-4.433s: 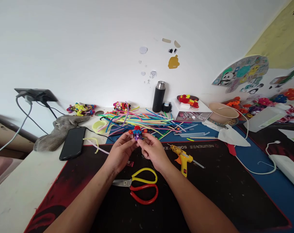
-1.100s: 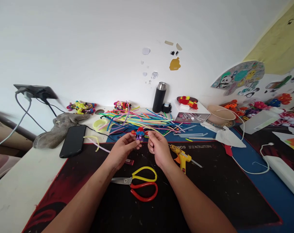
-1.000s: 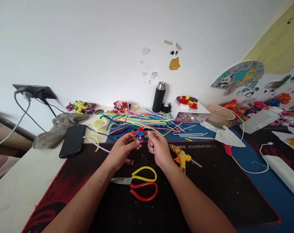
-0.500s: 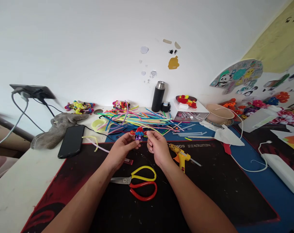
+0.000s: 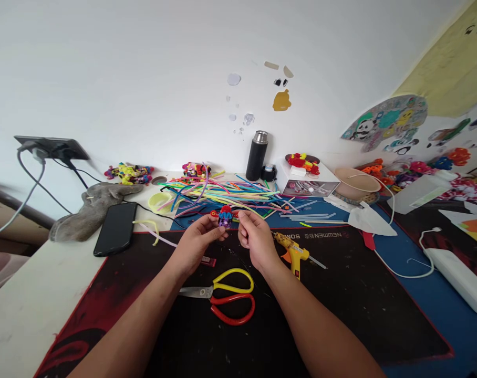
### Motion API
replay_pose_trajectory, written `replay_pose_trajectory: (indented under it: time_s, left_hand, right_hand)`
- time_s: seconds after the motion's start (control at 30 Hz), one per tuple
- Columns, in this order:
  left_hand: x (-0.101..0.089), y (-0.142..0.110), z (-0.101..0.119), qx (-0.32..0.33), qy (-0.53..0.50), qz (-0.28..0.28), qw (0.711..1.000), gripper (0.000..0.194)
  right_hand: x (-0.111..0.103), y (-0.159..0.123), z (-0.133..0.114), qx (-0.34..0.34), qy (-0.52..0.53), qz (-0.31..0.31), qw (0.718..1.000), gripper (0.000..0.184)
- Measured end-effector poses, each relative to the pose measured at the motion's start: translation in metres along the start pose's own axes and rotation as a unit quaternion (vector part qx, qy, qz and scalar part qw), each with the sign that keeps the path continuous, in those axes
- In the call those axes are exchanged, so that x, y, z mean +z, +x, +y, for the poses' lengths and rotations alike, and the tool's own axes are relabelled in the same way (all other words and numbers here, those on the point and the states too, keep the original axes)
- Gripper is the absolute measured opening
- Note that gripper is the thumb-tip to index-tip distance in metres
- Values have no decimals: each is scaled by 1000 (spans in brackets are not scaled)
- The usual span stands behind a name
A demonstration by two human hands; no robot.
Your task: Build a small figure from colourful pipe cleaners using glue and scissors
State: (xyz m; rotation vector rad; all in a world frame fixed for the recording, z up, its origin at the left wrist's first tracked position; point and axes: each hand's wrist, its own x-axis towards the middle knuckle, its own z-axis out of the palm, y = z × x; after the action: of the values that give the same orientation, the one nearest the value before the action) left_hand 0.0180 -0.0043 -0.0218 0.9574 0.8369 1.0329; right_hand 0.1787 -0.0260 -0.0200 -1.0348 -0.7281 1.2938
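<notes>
A small pipe-cleaner figure, red on top, blue in the middle and purple below, is held up over the far part of the mat. My left hand is closed on its left side, with the thumb against the purple part. On the other side, my right hand pinches the figure's red arm tip between thumb and finger. Below the hands lie scissors with one yellow and one red handle. A yellow glue gun with a glue stick in its back rests just right of my right hand.
Behind the hands spreads a pile of coloured pipe cleaners. A black thermos and a white box stand by the wall. To the left lie a phone and a grey plush. A white power bank is at right.
The figure has shifted very slightly to the left between my fingers. Both hands keep nearly the same place and hold.
</notes>
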Motion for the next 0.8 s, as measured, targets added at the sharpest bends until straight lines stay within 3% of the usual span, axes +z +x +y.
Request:
replay_pose_trajectory:
  time_s: [0.8]
  left_hand:
    - [-2, 0, -4, 36, 104, -39, 993, 44]
  right_hand:
    - [0, 2, 0, 27, 18, 4, 999, 43]
